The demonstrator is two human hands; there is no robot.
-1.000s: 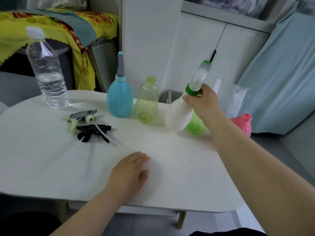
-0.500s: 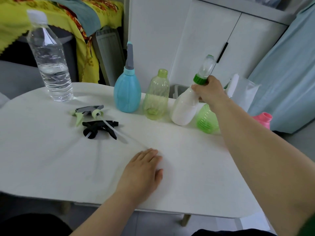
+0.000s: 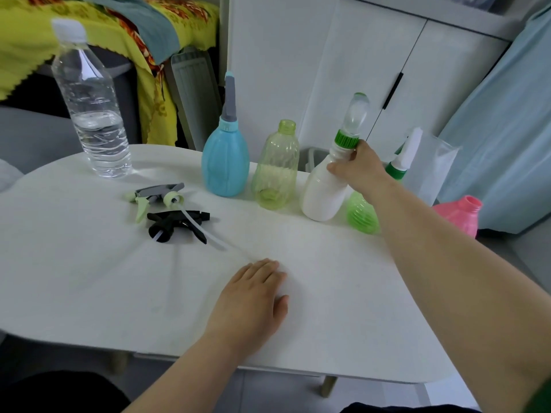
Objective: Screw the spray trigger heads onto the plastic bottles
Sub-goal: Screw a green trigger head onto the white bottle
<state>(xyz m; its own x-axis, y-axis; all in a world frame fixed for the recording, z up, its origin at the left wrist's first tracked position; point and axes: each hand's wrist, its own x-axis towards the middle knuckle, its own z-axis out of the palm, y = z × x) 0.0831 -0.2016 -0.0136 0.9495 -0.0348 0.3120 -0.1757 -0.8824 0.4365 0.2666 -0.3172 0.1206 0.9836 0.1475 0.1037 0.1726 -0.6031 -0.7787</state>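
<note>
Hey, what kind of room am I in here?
Probably a home room, not a workshop: a white cabinet, a patterned yellow cloth draped over furniture, and a white table.

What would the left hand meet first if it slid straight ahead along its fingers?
Bare table, then probably the base of the white bottle that the right hand grips; the yellow-green bottle beside it is nearly as likely.

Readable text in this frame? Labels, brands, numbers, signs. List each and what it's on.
None can be read.
Water bottle: clear, no label.
Blue bottle, pale green bottle, and the white bottle gripped by the right hand: plain plastic, no print.
Grey-green trigger head, black trigger head: no markings visible.
Yellow cloth: pattern only, no letters.
</note>
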